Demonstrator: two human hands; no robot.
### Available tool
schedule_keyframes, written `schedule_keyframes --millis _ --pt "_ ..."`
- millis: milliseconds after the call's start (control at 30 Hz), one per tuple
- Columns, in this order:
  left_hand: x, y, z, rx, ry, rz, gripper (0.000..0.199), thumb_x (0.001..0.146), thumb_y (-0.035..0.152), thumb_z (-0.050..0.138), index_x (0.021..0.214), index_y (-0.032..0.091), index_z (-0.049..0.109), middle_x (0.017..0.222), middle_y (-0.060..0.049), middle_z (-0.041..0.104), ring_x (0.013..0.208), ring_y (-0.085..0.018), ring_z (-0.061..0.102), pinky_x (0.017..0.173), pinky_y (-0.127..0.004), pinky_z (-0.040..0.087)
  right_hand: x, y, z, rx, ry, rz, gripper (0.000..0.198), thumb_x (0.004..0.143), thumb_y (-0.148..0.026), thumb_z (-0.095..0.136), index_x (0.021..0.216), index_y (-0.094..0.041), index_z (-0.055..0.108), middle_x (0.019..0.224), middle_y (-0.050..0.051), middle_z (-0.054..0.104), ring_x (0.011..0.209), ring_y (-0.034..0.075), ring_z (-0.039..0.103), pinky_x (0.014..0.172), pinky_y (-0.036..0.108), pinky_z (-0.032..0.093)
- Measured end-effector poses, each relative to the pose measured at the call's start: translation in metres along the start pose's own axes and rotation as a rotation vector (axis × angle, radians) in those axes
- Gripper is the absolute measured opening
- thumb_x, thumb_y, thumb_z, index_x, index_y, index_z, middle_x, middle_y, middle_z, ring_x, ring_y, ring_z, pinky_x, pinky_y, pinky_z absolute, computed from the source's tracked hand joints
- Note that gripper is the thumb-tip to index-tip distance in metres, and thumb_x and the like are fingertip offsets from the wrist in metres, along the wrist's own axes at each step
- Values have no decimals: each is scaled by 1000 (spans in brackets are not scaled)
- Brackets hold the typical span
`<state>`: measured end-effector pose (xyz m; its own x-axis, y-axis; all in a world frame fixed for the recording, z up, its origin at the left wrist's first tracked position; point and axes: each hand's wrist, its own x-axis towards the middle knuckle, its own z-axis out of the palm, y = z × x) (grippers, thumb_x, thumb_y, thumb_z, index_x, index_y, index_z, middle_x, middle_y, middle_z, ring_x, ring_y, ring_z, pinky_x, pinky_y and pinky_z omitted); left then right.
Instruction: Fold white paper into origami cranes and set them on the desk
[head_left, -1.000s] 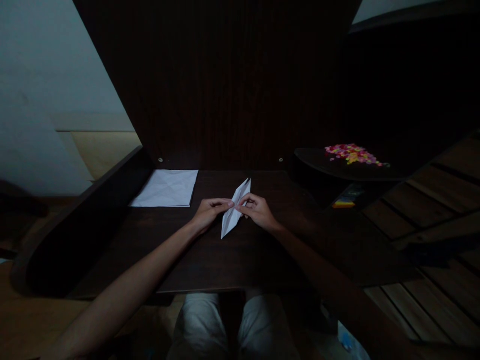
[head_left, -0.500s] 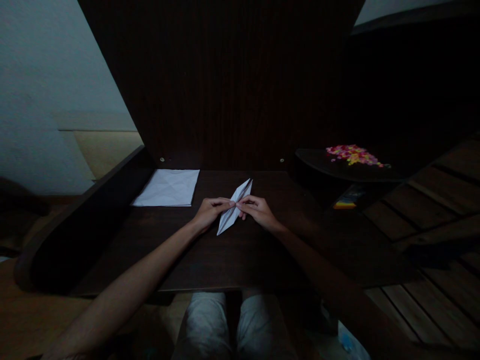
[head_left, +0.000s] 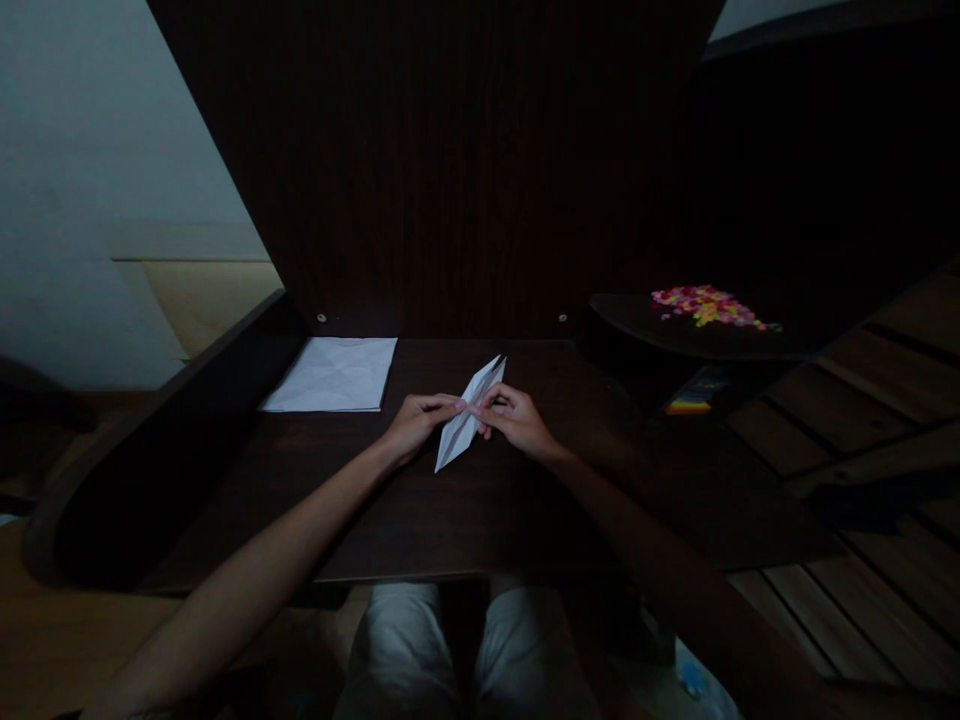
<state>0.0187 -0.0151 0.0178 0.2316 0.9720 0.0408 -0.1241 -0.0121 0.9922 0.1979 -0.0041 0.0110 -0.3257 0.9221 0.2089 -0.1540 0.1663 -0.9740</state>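
Your left hand [head_left: 420,422] and right hand [head_left: 516,420] pinch the folded white paper [head_left: 459,432] mid-frame. Left of centre lies your white paper stack [head_left: 334,375].

dim light | pale wall [head_left: 112,130], left | dark wooden desk [head_left: 450,530], upright back panel [head_left: 450,180] | slatted wood [head_left: 877,390], right

The right grip [head_left: 517,420] was hiding a part of the folded paper [head_left: 454,440]. To the right of this grip, the colourful pieces [head_left: 709,306] were too small to recognise; below it, the view's lower edge cut off the legs [head_left: 409,650].
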Motion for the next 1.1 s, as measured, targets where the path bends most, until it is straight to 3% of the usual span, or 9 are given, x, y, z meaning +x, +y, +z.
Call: schedule_keyframes --millis 200,433,800,1100 --pt "-1 1 0 -47 24 -71 33 58 40 79 78 14 73 78 -6 70 76 -19 61 76 -31 44 -2 -3 -1 -34 17 -17 35 61 -40 77 73 -17 54 71 -1 58 48 9 58 40 21 46" --pt "0 1 3 -84 35 -23 35 58 32 79 85 15 65 73 -2 67 66 -14 60 67 -25 44 -2 -4 -1 1 13 -7 32 61 -37 78 72 -16 57 69 0 60 48 9 57 40 21 46" --pt "0 2 3 96 114 30 19 63 28 69 76 14 68 72 -1 66 68 -14 57 68 -25 43 -3 -10 0 25 -24 13 26 66 -34 75 73 -15 59 62 -1 60 50 11 60 44 22 49" --pt "-1 2 3 158 91 74 18 64 25 66 77 13 69 68 0 64 63 -13 55 62 -23 41 -3 -2 2 51 15 4 37 60 -33 79 74 -17 50 65 -5 56 46 10 59 40 22 49"
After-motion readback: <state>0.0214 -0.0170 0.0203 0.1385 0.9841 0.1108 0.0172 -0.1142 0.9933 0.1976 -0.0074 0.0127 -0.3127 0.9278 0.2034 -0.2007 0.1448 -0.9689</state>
